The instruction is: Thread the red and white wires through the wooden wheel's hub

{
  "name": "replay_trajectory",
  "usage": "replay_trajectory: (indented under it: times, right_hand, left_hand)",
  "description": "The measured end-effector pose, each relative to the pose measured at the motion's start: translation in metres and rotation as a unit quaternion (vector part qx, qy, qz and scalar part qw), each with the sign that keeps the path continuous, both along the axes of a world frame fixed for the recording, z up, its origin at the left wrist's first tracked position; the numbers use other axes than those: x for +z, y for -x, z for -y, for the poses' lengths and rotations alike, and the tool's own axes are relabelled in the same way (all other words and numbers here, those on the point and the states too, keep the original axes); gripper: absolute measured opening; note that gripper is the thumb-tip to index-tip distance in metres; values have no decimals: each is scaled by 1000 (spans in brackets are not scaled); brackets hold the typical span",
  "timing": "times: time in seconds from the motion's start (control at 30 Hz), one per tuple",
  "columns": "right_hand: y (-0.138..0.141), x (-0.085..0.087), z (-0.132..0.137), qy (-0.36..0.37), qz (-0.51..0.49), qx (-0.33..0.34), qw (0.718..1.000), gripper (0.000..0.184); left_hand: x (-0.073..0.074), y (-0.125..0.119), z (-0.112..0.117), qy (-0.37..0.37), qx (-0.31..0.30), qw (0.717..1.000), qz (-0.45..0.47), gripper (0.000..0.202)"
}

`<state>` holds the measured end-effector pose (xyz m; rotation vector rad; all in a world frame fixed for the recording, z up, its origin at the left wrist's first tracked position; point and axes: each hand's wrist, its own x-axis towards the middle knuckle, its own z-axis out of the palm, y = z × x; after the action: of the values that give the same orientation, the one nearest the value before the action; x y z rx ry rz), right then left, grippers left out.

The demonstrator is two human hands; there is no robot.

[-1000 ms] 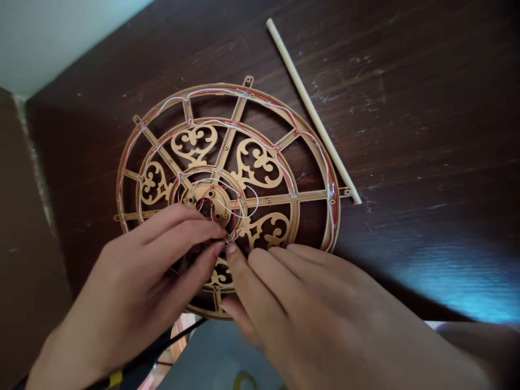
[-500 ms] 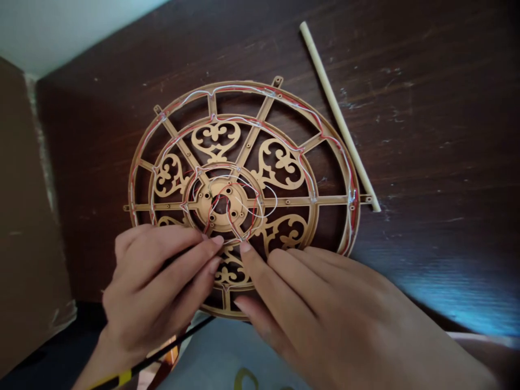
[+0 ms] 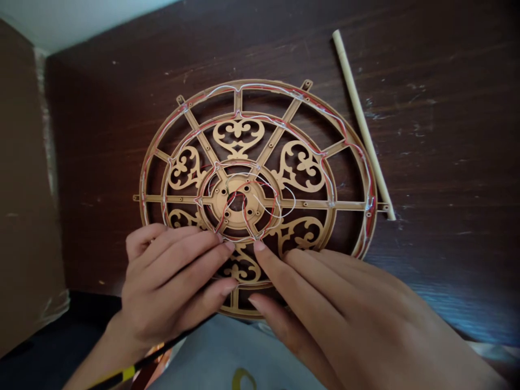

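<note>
A round golden-brown openwork frame (image 3: pixel 332 206) with spokes, rings and scroll ornaments lies flat before me. Red and white wires (image 3: pixel 293 201) run along its rings, with loose loops around the hub (image 3: pixel 239 208). My left hand (image 3: pixel 174 276) rests over the lower left of the frame. Its fingertips touch the inner ring beside the wires, and the thumb is apart from them. My right hand (image 3: pixel 325 303) lies over the lower right, its index fingertip pressing the inner ring where a spoke meets it. The thumb points away, lower down. Both palms are hidden.
On the dark wooden table (image 3: pixel 439 135), a pale round stick (image 3: pixel 361 116) lies along the frame's right edge. A brown cardboard-like panel (image 3: pixel 28 189) stands at the left. A black rod or strap with a yellow band (image 3: pixel 128 372) shows by my left wrist.
In view, the frame, stick and both hands have shifted right. My left thumb has come away from the index finger. My right index finger stays at the inner ring.
</note>
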<state>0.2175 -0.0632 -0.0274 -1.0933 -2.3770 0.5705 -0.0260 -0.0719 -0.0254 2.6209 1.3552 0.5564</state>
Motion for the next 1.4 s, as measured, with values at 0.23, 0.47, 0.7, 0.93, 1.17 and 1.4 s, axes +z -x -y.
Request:
replay_trajectory:
  times: [0.23, 0.47, 0.7, 0.93, 1.17, 1.4]
  right_hand:
    - [-1, 1, -1, 4, 18, 12, 1000, 38]
    - [1, 4, -4, 2, 13, 7, 1000, 43]
    - [-5, 8, -4, 13, 22, 14, 1000, 46]
    - [-2, 3, -2, 11, 23, 7, 1000, 49]
    - [-8, 2, 6, 47, -3, 4, 999, 40]
    - [-10, 5, 4, 58, 5, 3, 998, 40]
  left_hand:
    - [-3, -1, -1, -15, 5, 1000, -3, 19]
    - [-3, -3, -2, -14, 15, 1000, 3, 13]
    - [-7, -6, 3, 1, 24, 1000, 2, 19]
    - [-3, -11, 2, 39, 20, 999, -2, 26]
    - [1, -15, -2, 42, 10, 999, 6, 22]
    - [-2, -16, -6, 15, 2, 1000, 5, 21]
